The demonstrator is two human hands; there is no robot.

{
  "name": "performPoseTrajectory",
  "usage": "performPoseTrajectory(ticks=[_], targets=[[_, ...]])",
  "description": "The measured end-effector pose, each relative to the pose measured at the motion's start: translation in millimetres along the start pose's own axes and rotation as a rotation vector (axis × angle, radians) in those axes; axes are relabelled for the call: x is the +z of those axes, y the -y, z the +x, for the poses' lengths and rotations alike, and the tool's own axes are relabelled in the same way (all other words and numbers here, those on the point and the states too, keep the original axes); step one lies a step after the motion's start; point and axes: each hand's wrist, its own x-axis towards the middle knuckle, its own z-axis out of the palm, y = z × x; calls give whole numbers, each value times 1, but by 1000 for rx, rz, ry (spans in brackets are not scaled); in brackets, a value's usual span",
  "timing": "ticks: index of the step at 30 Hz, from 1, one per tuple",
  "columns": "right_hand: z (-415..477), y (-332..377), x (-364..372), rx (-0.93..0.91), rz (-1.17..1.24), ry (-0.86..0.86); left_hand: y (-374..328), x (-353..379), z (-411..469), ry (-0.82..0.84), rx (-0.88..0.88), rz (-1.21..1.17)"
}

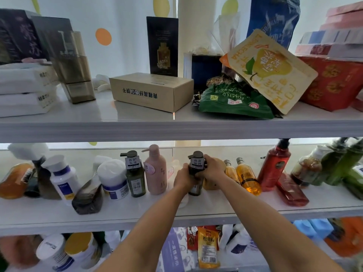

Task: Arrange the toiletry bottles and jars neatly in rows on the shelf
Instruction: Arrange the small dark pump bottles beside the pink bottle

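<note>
On the middle shelf (137, 211) a dark pump bottle (196, 162) with a white label stands upright, and both hands hold it. My left hand (184, 177) grips its left side and my right hand (213, 167) wraps round its right side near the pump. To its left stand a pink pump bottle (156, 171) and a dark green pump bottle (135, 175). Two amber bottles (246, 176) lean just right of my right hand. A yellow jar behind my right hand is mostly hidden.
Left on the same shelf are white jars (113, 178), a white bottle (61, 178) and a toppled dark bottle (88, 199). At the right stand a red pump bottle (275, 165), a lying red bottle (291, 190) and green bottles (337, 163). Boxes and snack bags fill the upper shelf.
</note>
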Motion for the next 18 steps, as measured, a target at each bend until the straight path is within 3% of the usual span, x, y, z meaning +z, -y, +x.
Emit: performPoseTrajectory(ticks=[6,18], targets=[[-12,11,-10,-67,1,-2,1,-12,-13,-30,37,-44],[-48,32,-24,-149,375,-11,6,-50,-45,-58,233,-207]])
